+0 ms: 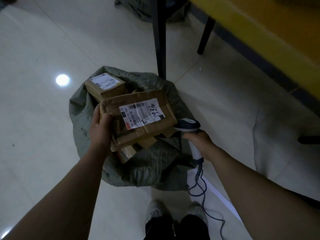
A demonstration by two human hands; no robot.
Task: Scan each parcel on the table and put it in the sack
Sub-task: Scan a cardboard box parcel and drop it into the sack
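The left hand (100,129) grips a cardboard parcel (152,130): its fingers (96,111) curl round the parcel's left edge, with the thumb on the top face. The parcel extends rightward from those fingers with its label (141,113) up, over the open mouth of the grey sack (147,168) on the floor (43,49). Beyond the fingers a second parcel (105,85) lies inside the sack, and further cartons show beneath the held one. The right hand (199,142) has its fingers wrapped round the handle of a scanner (188,125), whose head is just beside the held parcel's right corner. The scanner's cable (200,187) hangs toward the floor. The yellow bench (259,32) stands well beyond the right fingers.
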